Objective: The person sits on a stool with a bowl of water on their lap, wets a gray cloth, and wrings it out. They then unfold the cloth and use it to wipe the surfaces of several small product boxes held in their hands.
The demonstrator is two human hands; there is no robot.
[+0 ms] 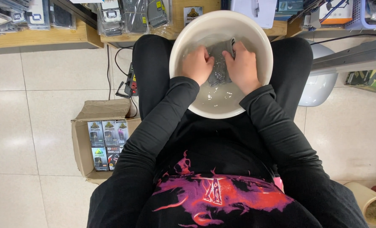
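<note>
Cloth — a grey piece, wet and bunched into folds — sits in the white basin that rests on our lap, between our black-clad thighs. We see it only in part: a darker, ribbed-looking edge rises at its far end near the basin's upper wall, while the rest is crumpled between our two hands and dips into the shallow, clear water. The water shows small bright glints near the basin's near side.

Our left hand is curled into a fist, its grip closed on the cloth's left side. Our right hand is bent over the cloth's right side, fingers tucked down and clamped on the fabric — the two hands sit just beside each other with the grey folds squeezed between them. Both wrists cross the basin's near rim, black sleeves pulled up to them.

On the tiled floor to our left stands an open cardboard box with small printed packages upright inside. A black power strip with cables lies near our left thigh. Wooden shelves with bagged goods run along the top of the view.
</note>
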